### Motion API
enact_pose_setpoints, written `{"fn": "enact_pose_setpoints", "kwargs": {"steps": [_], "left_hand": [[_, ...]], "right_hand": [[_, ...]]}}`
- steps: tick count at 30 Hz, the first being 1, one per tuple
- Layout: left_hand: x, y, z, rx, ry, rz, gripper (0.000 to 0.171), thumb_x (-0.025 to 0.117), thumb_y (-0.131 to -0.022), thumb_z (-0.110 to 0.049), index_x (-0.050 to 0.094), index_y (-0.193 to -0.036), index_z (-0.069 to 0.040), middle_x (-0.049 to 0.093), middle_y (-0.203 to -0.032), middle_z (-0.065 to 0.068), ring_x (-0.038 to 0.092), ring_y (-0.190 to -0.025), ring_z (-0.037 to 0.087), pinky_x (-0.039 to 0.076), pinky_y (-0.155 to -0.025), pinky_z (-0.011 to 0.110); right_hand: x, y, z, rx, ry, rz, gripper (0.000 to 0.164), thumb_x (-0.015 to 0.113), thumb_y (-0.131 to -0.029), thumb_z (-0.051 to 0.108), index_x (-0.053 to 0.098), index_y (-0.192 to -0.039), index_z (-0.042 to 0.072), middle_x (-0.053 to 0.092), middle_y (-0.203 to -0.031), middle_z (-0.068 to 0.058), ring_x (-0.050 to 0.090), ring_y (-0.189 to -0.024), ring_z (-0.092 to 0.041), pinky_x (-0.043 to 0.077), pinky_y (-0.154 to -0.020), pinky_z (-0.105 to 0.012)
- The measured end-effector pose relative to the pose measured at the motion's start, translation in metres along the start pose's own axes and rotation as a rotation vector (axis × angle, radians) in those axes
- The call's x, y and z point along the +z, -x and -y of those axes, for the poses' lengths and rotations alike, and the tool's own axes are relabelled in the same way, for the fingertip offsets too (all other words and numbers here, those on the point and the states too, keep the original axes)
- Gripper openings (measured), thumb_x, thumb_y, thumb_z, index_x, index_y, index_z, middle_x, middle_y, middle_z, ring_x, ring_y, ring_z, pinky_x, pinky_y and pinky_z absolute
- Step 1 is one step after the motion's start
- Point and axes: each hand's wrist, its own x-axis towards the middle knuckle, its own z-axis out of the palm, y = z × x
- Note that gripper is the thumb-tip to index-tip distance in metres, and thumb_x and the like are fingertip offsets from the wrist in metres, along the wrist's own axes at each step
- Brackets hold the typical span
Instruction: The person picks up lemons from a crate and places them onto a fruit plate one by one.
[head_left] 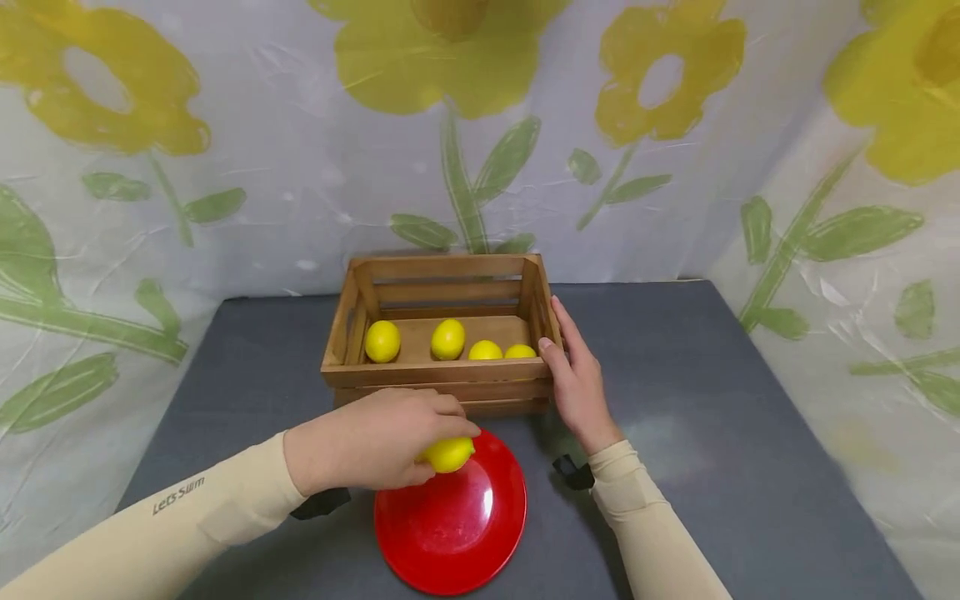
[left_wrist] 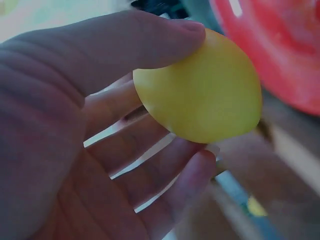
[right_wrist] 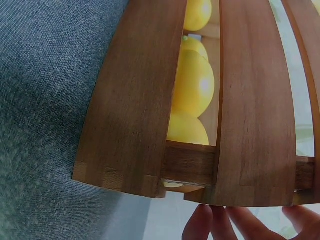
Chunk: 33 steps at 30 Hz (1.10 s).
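Note:
My left hand (head_left: 375, 437) pinches a yellow lemon (head_left: 448, 455) above the far part of a red plate (head_left: 450, 533), just in front of a wooden crate (head_left: 442, 374). In the left wrist view, the thumb lies on one side of the lemon (left_wrist: 210, 95) and the fingers on the other. Several more lemons (head_left: 447, 339) sit inside the crate; its front board partly hides two of them. At the crate's right end, my right hand (head_left: 581, 396) rests against the side with its fingers extended. Fingertips (right_wrist: 245, 222) touch the end of the slats in the right wrist view.
A dark grey table (head_left: 697, 442) carries the crate and the plate. Behind it hangs a pale backdrop (head_left: 300, 183) painted with yellow flowers and green leaves, and the crate stands close to it. Dark straps (head_left: 573, 472) show under both wrists.

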Motion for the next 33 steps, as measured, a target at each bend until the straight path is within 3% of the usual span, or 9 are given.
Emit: {"fn": "enact_pose_setpoints", "kwargs": {"steps": [5,9,16,22,33], "left_hand": [[0.027,0.000,0.007,-0.013,0.013,-0.003,0.056,0.093,-0.084,-0.025,0.073,-0.137,-0.022,0.070,-0.123,-0.004,0.065,-0.107,0.012,0.063,-0.088,0.033],[0.038,-0.001,0.012,-0.038,0.040,0.011,0.055,0.093,-0.084,-0.025,0.074,-0.135,-0.022,0.070,-0.119,-0.005,0.063,-0.104,0.011,0.061,-0.087,0.032],[0.050,0.002,0.021,-0.092,0.067,0.003,0.056,0.095,-0.079,-0.025,0.076,-0.131,-0.020,0.070,-0.115,-0.004,0.063,-0.101,0.011,0.061,-0.084,0.034],[0.059,0.000,0.027,-0.099,0.068,0.014,0.057,0.096,-0.078,-0.026,0.076,-0.131,-0.022,0.070,-0.114,-0.005,0.062,-0.100,0.010,0.061,-0.083,0.034],[0.066,-0.001,0.025,-0.144,0.104,0.038,0.062,0.099,-0.074,-0.027,0.075,-0.132,-0.021,0.071,-0.118,-0.003,0.063,-0.103,0.013,0.062,-0.083,0.035]], "right_hand": [[0.000,-0.001,0.001,-0.007,0.004,-0.009,0.060,0.049,-0.111,0.048,0.030,-0.167,0.052,0.033,-0.175,0.018,0.045,-0.157,-0.028,0.039,-0.124,-0.067],[-0.001,-0.002,0.001,-0.006,0.007,-0.012,0.060,0.049,-0.112,0.046,0.029,-0.168,0.052,0.032,-0.176,0.017,0.044,-0.158,-0.029,0.039,-0.123,-0.069],[0.001,-0.003,0.001,-0.005,0.009,-0.004,0.060,0.049,-0.111,0.046,0.029,-0.167,0.053,0.031,-0.176,0.018,0.043,-0.159,-0.028,0.039,-0.124,-0.068],[0.002,-0.002,0.001,0.003,0.009,-0.012,0.059,0.049,-0.111,0.048,0.029,-0.166,0.055,0.033,-0.175,0.017,0.045,-0.157,-0.029,0.041,-0.123,-0.067],[0.002,-0.001,-0.001,-0.005,0.011,-0.010,0.060,0.050,-0.111,0.046,0.030,-0.167,0.051,0.033,-0.175,0.017,0.046,-0.157,-0.029,0.040,-0.123,-0.068]]}}
